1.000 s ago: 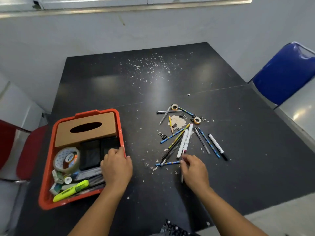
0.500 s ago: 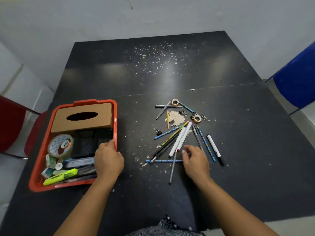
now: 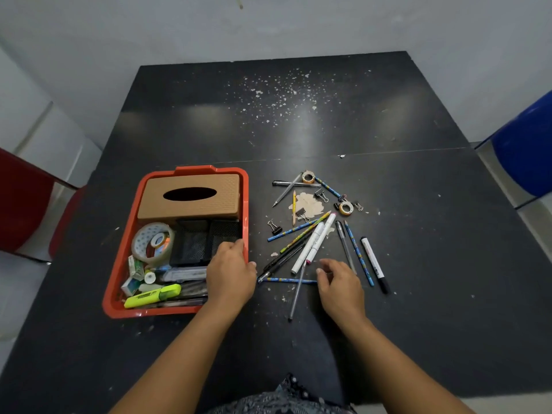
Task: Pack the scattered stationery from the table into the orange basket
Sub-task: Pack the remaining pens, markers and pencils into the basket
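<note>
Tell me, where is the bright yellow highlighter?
In the head view, the yellow highlighter lies inside the orange basket, along its near edge on the left of the table, just left of the left hand.

Single head view, steeply down over table (image 3: 388, 339), near both forearms.

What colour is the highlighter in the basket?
Fluorescent yellow-green highlighter, seen clearly in the head view.

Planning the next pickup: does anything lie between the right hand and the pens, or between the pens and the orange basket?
Nothing visible blocks the right hand from the pens. Toward the orange basket, only the left hand gripping its near rim sits in the path.
</note>
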A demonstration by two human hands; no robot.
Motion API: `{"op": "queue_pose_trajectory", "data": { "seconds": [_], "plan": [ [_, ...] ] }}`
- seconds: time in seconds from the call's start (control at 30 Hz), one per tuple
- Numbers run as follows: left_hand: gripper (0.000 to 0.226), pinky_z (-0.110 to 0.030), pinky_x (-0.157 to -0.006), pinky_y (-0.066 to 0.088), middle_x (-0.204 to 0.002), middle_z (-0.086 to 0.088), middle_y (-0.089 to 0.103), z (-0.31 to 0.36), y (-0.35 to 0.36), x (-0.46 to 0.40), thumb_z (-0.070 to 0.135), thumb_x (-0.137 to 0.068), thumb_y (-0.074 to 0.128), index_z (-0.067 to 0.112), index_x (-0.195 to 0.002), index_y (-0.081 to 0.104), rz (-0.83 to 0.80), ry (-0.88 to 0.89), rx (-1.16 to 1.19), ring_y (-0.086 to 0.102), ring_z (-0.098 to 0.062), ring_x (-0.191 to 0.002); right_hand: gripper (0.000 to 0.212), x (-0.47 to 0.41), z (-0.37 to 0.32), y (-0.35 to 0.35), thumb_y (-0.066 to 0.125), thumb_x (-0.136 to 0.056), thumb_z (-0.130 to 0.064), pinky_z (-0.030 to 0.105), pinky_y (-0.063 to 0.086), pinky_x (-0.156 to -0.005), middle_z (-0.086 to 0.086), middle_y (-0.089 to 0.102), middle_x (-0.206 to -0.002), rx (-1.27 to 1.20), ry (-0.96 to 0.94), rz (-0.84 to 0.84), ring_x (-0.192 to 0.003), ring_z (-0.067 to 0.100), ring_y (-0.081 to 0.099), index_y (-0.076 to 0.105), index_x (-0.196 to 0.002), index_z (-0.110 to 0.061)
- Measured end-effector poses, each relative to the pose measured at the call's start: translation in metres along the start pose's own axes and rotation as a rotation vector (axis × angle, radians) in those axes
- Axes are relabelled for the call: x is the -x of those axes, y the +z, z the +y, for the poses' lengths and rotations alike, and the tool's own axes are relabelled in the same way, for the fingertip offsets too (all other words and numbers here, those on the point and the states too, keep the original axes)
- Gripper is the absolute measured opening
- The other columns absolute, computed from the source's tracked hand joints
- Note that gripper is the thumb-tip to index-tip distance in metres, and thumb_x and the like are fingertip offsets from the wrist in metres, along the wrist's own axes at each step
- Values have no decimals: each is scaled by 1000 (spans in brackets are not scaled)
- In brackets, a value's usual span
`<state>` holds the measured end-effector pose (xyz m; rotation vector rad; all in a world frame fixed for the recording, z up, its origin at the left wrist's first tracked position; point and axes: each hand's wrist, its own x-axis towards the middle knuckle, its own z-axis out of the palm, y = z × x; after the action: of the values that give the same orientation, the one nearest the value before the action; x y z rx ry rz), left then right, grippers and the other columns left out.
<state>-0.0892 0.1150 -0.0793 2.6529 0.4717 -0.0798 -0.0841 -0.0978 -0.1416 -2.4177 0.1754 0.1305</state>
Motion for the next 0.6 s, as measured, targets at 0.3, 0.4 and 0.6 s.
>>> {"op": "queue_pose_trajectory", "data": {
  "seconds": [0.3,0.4,0.6],
  "plan": [
    [54,-35,-90,48,-121,-6,53,-1,9,5,24,-89,67,12,-139,49,26,33,63,55,-23,-107,22,-25,5,-12,56,-95,-30,30,48,-78,-2,67,-107,39,107,109,-95,18,62,68,-110,-21],
    [59,-35,-91,49,-123,-6,52,-2,13,10,20,-88,70,9,-142,47,75,84,93,54,-23,-108,21,-34,13,-25,56,-94,-28,30,43,-74,0,67,-107,69,188,180,-98,23,61,69,-108,-22],
    [50,-36,-89,51,-122,-3,52,-4,15,8,19,-86,71,13,-134,56,94,122,97,55,-21,-107,21,-36,47,-46,56,-94,-24,38,45,-81,9,63,-110,175,349,265,-104,32,52,68,-110,-20]
  ]
}}
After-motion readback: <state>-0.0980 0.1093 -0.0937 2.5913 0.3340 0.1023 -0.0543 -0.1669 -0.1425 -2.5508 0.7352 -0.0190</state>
